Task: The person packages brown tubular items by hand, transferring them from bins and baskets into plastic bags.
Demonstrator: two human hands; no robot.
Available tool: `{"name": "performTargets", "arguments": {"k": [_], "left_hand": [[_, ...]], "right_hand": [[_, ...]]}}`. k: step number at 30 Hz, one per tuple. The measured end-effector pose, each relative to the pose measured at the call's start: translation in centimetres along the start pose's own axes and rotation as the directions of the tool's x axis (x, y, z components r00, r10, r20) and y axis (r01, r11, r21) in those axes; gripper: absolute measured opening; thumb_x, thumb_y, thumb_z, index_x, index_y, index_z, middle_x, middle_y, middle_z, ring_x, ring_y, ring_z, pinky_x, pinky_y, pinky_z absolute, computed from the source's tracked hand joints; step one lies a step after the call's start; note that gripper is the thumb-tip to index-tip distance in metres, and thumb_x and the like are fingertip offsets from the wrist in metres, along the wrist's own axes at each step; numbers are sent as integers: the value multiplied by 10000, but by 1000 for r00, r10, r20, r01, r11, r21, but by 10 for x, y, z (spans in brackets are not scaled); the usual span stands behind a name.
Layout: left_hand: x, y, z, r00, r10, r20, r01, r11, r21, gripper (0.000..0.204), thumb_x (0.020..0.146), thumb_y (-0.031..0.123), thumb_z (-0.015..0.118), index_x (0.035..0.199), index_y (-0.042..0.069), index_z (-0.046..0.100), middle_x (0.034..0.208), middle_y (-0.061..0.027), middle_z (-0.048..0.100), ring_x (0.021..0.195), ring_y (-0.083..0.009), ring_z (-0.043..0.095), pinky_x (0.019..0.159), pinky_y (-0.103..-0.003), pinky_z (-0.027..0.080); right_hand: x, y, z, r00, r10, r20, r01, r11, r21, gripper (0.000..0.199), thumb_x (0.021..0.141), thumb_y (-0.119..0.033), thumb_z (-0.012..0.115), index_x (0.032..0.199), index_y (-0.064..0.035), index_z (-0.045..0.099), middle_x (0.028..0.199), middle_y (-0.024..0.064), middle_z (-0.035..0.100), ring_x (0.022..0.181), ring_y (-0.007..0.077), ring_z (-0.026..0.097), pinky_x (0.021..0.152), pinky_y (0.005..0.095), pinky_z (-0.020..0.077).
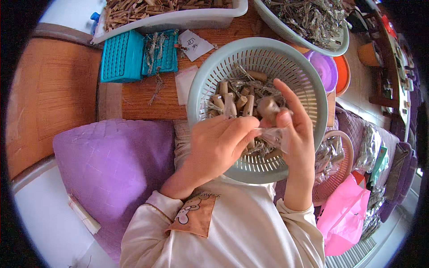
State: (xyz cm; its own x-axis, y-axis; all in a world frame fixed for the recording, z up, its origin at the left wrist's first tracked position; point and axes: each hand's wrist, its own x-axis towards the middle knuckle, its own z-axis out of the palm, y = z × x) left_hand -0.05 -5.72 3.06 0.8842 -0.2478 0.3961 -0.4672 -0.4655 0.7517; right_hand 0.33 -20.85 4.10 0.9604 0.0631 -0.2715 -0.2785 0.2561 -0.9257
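Observation:
A grey-green slotted basket [199,85] stands before me, holding several short brown cylinders [249,106] mixed with silvery, wiry strands. Above it, my left hand [219,142] is closed, thumb and forefinger pinching the edge of a small clear plastic bag [273,136]. The bag stretches across to my right hand [298,129], lying against its palm. My right thumb and fingers are closed around a blurred brown cylinder [268,107], with the forefinger raised. Whether the cylinder is partly inside the bag I cannot tell.
Behind the basket are a white tub [178,20] of brown pieces and a pale basin [286,33] of silvery strands. Teal baskets [121,56], a white paper [195,45] and a purple bucket [322,71] stand nearby. At right are a pink basket [347,149] and pink bag [342,214].

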Motion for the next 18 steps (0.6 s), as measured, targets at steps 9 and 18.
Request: {"name": "performTargets", "arguments": {"k": [9,18], "left_hand": [[-5,-12,-5,980,-197,-15,192,968,-161,293,720,152,627,987,90,523,760,-86,615,617,-219,607,501,-285,452],[4,6,-20,854,-453,255,490,865,-108,332,756,176,595,1056,107,472,716,-79,621,637,-231,612,514,-302,448]], "right_hand": [[-5,-15,-17,970,-221,-105,188,948,-257,248,780,-112,585,959,55,545,869,82,583,775,116,553,677,222,454],[-26,-40,-6,880,-458,-130,374,834,-405,330,714,-186,668,925,42,556,844,66,583,767,112,557,655,199,435]]}}
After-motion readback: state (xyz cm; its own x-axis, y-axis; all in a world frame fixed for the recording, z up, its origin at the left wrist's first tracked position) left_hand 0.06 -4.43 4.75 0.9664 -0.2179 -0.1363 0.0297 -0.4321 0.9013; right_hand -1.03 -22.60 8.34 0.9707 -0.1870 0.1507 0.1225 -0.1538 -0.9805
